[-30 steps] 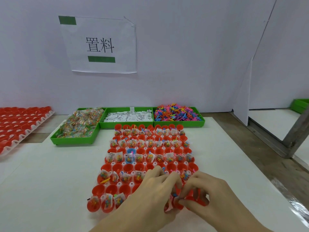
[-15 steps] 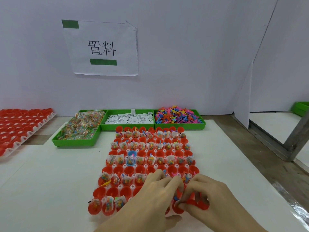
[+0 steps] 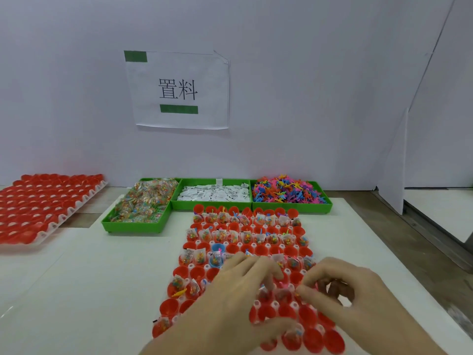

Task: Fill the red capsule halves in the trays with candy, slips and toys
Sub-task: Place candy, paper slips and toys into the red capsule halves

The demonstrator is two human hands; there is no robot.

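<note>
the tray of red capsule halves (image 3: 245,254) lies in the middle of the white table (image 3: 76,290), its far rows mostly filled with small candy bags and toys, many near cups bare. both hands hover over its near rows — the left hand (image 3: 230,303) with fingers spread and bent down onto the cups, though whether it holds anything i cannot tell; the right hand (image 3: 340,293) has thumb and forefinger pinched together on something tiny. past the tray sit three green bins: candy (image 3: 143,201), white slips (image 3: 213,193), bright toys (image 3: 286,192). far left, another tray of red halves (image 3: 43,201). a paper sign (image 3: 179,90) hangs on the wall.
</note>
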